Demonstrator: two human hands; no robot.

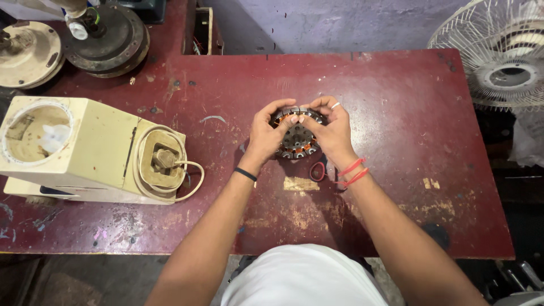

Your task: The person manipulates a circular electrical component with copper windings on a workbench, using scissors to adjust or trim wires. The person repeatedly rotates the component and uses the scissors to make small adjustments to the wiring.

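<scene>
Reaching forward with both forearms, we curl our left hand (265,135) and right hand (331,131) around the round grey metal stator with orange copper windings (297,139), fingers grasping its far rim. It lies flat on the dark red worktop (396,113), axis upward.

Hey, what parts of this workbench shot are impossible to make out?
- Head view: the far rim of the round motor stator is covered by the fingers of the left hand and right hand.
- Whatever the fingertips pinch there is too small to tell.
- The white fan is cut off by the right edge.
- The small red loop lies partly under the right wrist.
</scene>
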